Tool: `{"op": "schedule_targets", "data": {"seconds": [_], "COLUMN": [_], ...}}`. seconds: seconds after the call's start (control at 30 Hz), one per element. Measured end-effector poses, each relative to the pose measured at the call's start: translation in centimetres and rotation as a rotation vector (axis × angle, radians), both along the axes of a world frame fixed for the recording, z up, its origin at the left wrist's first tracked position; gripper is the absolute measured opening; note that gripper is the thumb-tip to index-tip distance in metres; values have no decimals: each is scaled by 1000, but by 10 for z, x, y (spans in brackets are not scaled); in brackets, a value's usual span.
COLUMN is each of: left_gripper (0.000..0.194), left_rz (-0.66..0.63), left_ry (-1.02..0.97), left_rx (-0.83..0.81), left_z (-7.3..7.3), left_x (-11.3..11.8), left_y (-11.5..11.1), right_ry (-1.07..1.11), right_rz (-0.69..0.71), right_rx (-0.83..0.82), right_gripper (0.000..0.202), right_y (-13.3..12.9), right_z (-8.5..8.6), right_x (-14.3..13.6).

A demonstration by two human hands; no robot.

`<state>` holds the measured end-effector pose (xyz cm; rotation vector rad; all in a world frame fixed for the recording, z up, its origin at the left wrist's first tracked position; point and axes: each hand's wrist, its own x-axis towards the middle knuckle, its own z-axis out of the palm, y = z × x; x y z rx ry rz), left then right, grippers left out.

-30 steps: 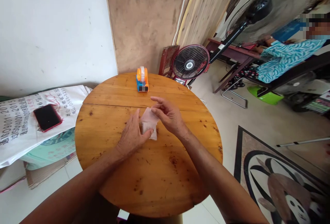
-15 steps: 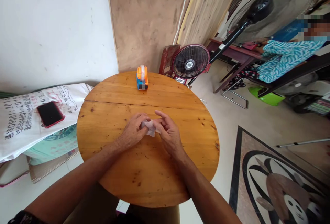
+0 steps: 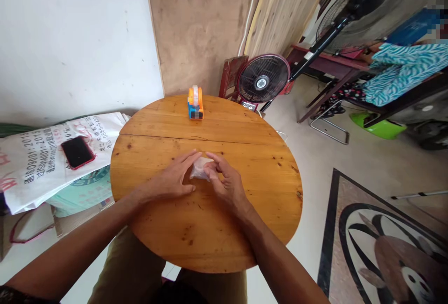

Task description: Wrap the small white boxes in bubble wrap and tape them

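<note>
A small, crumpled piece of translucent whitish plastic [image 3: 199, 168] is between my hands over the middle of the round wooden table [image 3: 182, 229]. It looks like a little bag, though its contents cannot be made out. My left hand [image 3: 175, 176] is open to the left of the plastic, thumb spread away from the fingers. On the other side, my right hand [image 3: 229, 182] pinches the plastic's right edge with bent fingers.
An orange and blue tape dispenser [image 3: 195, 103] stands at the table's far side. Left of the table, a phone [image 3: 77, 152] lies on a white printed sack [image 3: 45, 140]. Fans, including a low one [image 3: 262, 80], stand beyond. A person in a patterned blue top [image 3: 409, 73] sits at right.
My left hand has let go of the plastic and opened, moving slightly left. The plastic looks more spread out, with my right hand still at its edge. The view has shifted slightly.
</note>
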<state>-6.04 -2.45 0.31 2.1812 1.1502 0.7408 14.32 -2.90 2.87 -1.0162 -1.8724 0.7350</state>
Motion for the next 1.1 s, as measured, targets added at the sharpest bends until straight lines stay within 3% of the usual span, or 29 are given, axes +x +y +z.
{"op": "schedule_targets", "data": {"seconds": [0.13,0.27,0.37,0.53,0.67,0.8,0.93,1.1], "left_gripper": [64,50,57,35,39,39,38,47], "left_rz": [73,27,56,17,112,190,234,281], "left_ry": [-32,-123,-242,-377,-471,-560,-627,-685], "left_rx": [113,94,-137,-558,-729,-767,-780,-805], "left_z": [-10,-3,11,27,23,19,24,25], "left_x": [11,16,17,22,30,36,38,39], "left_y": [5,9,11,21,31,32,27,25], "right_ry": [-170,-164,-6,270,403,445,365,76], "right_rz": [4,10,28,34,3,-23,61,238], "right_rx": [175,127,-39,-298,-422,-455,-435,-329], "right_gripper": [36,36,36,36,35,37,52,91], "right_y": [-8,-6,8,46,65,65,55,46], "right_z": [-3,2,12,22,11,2,10,16], "right_x": [2,3,5,9,12,14,19,26]}}
